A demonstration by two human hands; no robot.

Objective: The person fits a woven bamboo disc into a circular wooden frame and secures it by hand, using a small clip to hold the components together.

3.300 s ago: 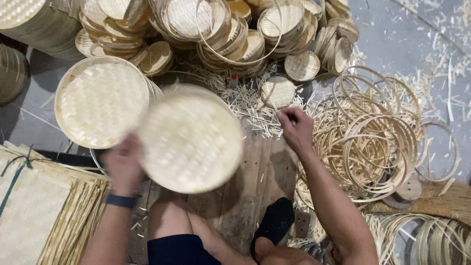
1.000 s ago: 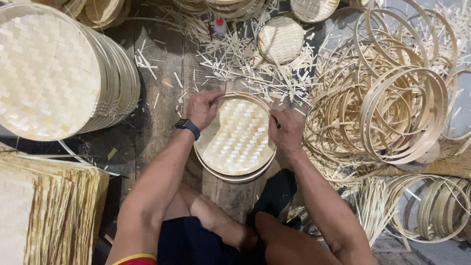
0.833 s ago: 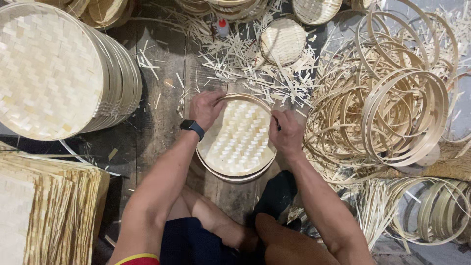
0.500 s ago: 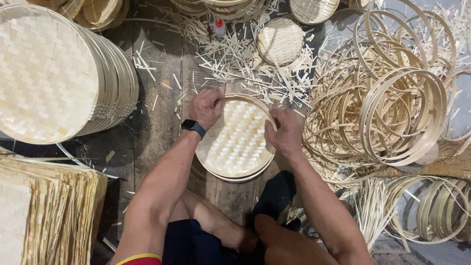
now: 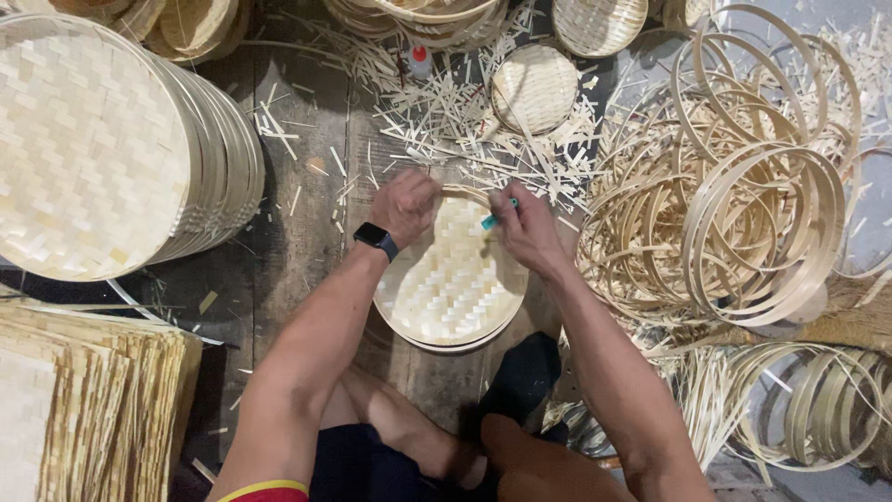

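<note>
Head view: both hands work the far rim of a round woven bamboo tray on the wooden floor.

The left hand (image 5: 404, 203), with a dark watch at the wrist, has its fingers curled down over the woven tray (image 5: 452, 284) at its far-left edge, pressing the rim. The right hand (image 5: 528, 228) is closed around a small teal-handled tool (image 5: 497, 217), its tip at the rim. The tray lies flat just ahead of the person's knees. To do this well, I judge the left hand should pin the rim firmly while the tool works close beside those fingers in short, controlled strokes. No labels or signs show; the only package-like thing is a small bottle with a red cap (image 5: 419, 60) among the bamboo trimmings (image 5: 446, 116) beyond the tray. A stack of large woven discs (image 5: 102, 149) stands left, loose bamboo hoops (image 5: 753, 204) right.
</note>
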